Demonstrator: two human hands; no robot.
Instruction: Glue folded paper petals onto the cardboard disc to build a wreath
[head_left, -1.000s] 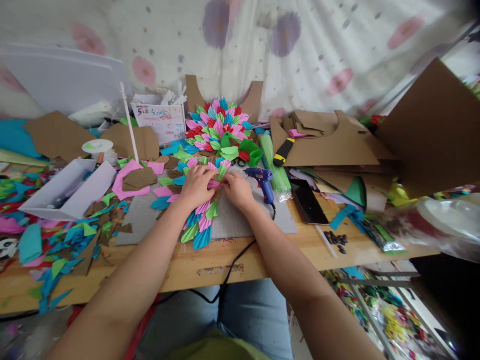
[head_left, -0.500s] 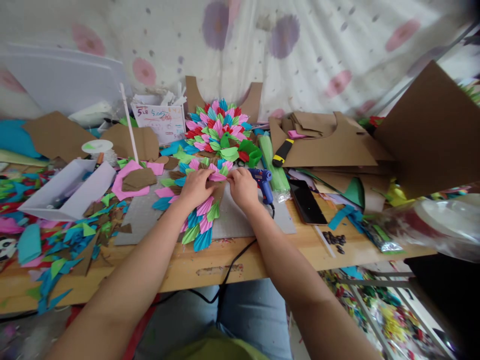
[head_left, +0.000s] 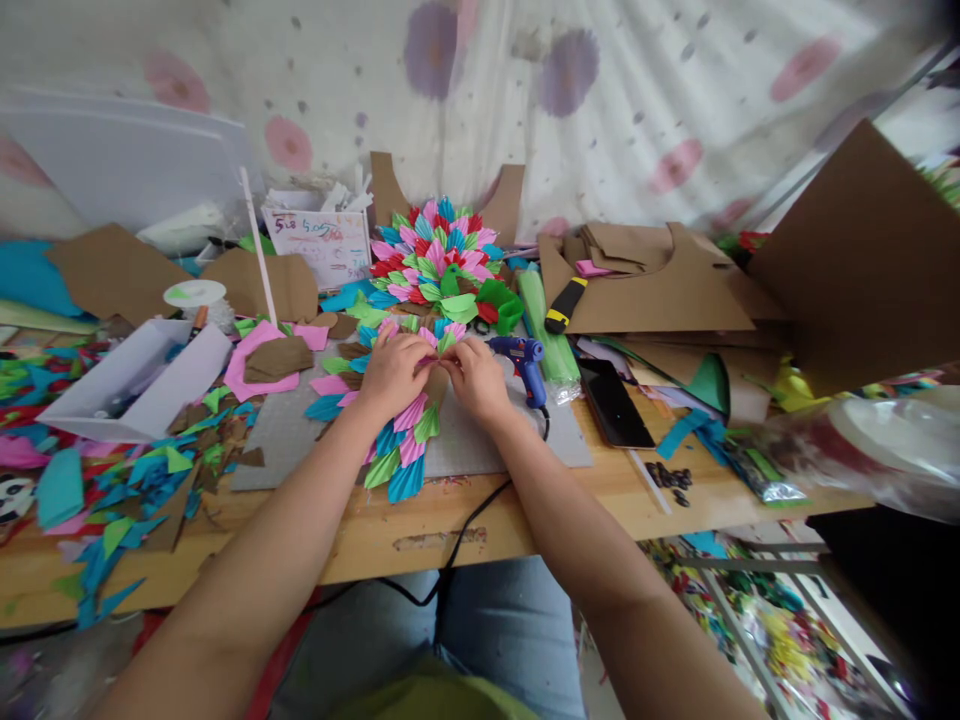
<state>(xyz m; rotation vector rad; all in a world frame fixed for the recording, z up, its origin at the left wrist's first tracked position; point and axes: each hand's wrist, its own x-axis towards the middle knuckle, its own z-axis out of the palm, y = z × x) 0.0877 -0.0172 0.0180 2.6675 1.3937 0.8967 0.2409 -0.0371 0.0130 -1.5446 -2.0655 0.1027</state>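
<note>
My left hand [head_left: 396,372] is closed, its thumb and fingers pinching one side of a pink crepe paper leaf that is mostly hidden. Fingertips of my right hand [head_left: 480,378] are pressed together on the leaf's other end, touching my left fingertips. Under both hands lies a brown cardboard piece [head_left: 435,385], edged with pleated pink, blue and green paper leaves [head_left: 406,480]. It rests on a grey cutting mat [head_left: 480,455]. Just right of my right hand is a blue glue gun [head_left: 531,375] on its side.
Behind my hands stands a finished-looking paper peacock [head_left: 439,250]. A white box [head_left: 142,385] and paper scraps [head_left: 150,470] crowd the left. On the right are a phone [head_left: 615,405], a yellow-black cutter [head_left: 565,306] and stacked cardboard [head_left: 660,300]. A black cord [head_left: 480,510] crosses the table edge.
My right hand has shifted slightly left, and its fingers have drawn in against my left fingertips. Less of the pink leaf shows now. The surrounding things have stayed put.
</note>
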